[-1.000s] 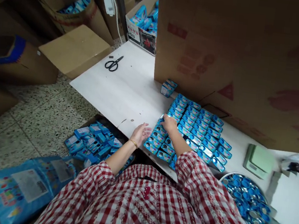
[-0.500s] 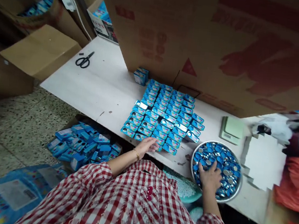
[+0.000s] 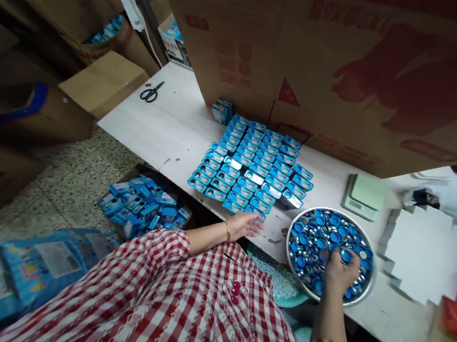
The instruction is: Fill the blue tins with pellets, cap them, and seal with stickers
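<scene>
Rows of small blue printed boxes [image 3: 250, 160] stand close together on the white table. Blue discs fill the round windows of many; several at the front left show dark round holes. At the front edge of these rows, my left hand [image 3: 245, 226] is stretched out with its fingers extended, holding nothing. To the right stands a round metal bowl [image 3: 289, 259] full of small blue-and-silver round tins [image 3: 321, 232]. Over this bowl my right hand [image 3: 341, 273] pinches one round blue tin [image 3: 345, 256] between thumb and fingers.
A large cardboard carton [image 3: 264, 48] stands behind the rows. Black scissors [image 3: 150, 94] lie at the far left; a pale green scale [image 3: 365, 196] and white cardboard sheets [image 3: 424, 256] are at right. More blue boxes [image 3: 141, 204] fill a carton below the table's left front edge.
My right hand has closed its spread fingers and picked a round tin from the bowl. My left hand has shifted right along the front of the rows. The view has turned slightly.
</scene>
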{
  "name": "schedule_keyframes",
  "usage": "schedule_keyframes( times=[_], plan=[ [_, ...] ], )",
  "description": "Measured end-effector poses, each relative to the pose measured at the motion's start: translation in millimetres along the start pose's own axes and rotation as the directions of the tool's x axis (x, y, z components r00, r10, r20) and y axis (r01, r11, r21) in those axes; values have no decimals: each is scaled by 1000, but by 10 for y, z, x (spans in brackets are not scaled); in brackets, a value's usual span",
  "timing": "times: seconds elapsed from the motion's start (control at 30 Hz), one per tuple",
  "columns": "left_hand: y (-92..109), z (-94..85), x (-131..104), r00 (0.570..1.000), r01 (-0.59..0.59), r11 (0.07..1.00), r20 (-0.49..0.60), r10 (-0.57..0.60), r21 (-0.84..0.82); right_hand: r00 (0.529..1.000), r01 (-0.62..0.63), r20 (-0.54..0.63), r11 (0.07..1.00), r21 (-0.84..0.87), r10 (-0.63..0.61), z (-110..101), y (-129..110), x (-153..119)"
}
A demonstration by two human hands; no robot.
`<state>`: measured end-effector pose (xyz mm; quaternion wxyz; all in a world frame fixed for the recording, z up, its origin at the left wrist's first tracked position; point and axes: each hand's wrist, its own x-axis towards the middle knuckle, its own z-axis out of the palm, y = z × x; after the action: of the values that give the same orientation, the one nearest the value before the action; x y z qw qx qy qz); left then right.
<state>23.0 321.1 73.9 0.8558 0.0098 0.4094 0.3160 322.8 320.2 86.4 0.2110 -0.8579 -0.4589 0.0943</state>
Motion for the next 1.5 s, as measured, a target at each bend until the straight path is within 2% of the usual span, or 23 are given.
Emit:
schedule_keyframes(
  times=[0.07, 0.13, 0.17, 0.2, 0.27, 0.3, 0.37, 0.4, 0.43, 0.47, 0.53, 0.6, 0.67, 0.77, 0.83, 0.87, 0.93, 0.97, 1.03, 1.1, 1.17, 1.27, 1.5],
  plan=[
    [-6, 100, 95, 990, 91, 989, 122, -77, -116, 993, 20, 107, 982, 185, -40, 75, -402, -179],
    [8, 169, 196, 966, 160, 963, 233, -109, -215, 947, 181, 217, 952, 247, -237, 229, -865, -411],
    [25, 177, 238, 957, 178, 950, 270, -106, -257, 880, 293, 311, 926, 239, -359, 322, -1087, -527],
    [50, 162, 272, 953, 181, 937, 290, -91, -298, 783, 400, 416, 887, 232, -462, 417, -1290, -634],
    [129, 58, 309, 960, 146, 914, 277, -38, -379, 582, 572, 572, 791, 218, -579, 585, -1618, -806],
    [183, -26, 313, 970, 108, 904, 242, -5, -414, 500, 630, 619, 745, 220, -606, 653, -1742, -868],
    [313, -228, 300, 990, 25, 889, 136, 42, -458, 405, 690, 654, 683, 239, -639, 760, -1925, -952],
    [384, -333, 285, 996, -6, 883, 77, 48, -470, 391, 690, 648, 674, 263, -653, 805, -1995, -980],
    [456, -433, 264, 999, -28, 877, 24, 44, -480, 399, 666, 630, 683, 300, -666, 850, -2055, -1002],
    [526, -526, 238, 999, -40, 870, -19, 35, -492, 432, 612, 604, 710, 350, -670, 899, -2110, -1020],
    [653, -689, 168, 998, -53, 855, -65, 23, -515, 561, 401, 563, 794, 457, -607, 1015, -2209, -1043],
    [756, -842, 72, 996, -65, 855, -83, 26, -514, 671, 116, 583, 841, 528, -458, 1151, -2292, -1054],
    [834, -1008, -47, 995, -75, 873, -93, 34, -482, 686, -120, 651, 833, 541, -324, 1291, -2358, -1050],
    [914, -1286, -237, 993, -103, 899, -101, 66, -425, 635, -278, 731, 811, 515, -248, 1489, -2446, -1030],
    [953, -1457, -347, 987, -141, 907, -132, 96, -397, 615, -241, 755, 858, 453, -225, 1615, -2527, -1019],
    [971, -1527, -393, 982, -161, 910, -153, 109, -383, 611, -168, 759, 900, 402, -225, 1676, -2580, -1015],
    [1007, -1633, -466, 973, -195, 915, -185, 137, -353, 606, 99, 749, 959, 264, -268, 1796, -2716, -1015],
    [1025, -1671, -494, 969, -212, 918, -191, 154, -335, 599, 262, 742, 949, 175, -302, 1854, -2796, -1016],
    [1061, -1725, -535, 962, -245, 924, -192, 194, -294, 573, 536, 743, 844, -23, -344, 1962, -2965, -1018],
    [1094, -1770, -560, 952, -277, 927, -203, 228, -255, 554, 673, 777, 711, -206, -299, 2061, -3124, -1008],
    [1120, -1816, -565, 944, -301, 927, -211, 255, -224, 544, 711, 817, 622, -327, -192, 2153, -3249, -977],
    [1139, -1877, -535, 940, -315, 929, -203, 275, -196, 537, 709, 841, 575, -408, -67, 2270, -3349, -905],
    [1122, -1857, -431, 930, -315, 945, -227, 289, -85, 561, 691, 828, 565, -451, -25, 2384, -3393, -899]
  ],
)
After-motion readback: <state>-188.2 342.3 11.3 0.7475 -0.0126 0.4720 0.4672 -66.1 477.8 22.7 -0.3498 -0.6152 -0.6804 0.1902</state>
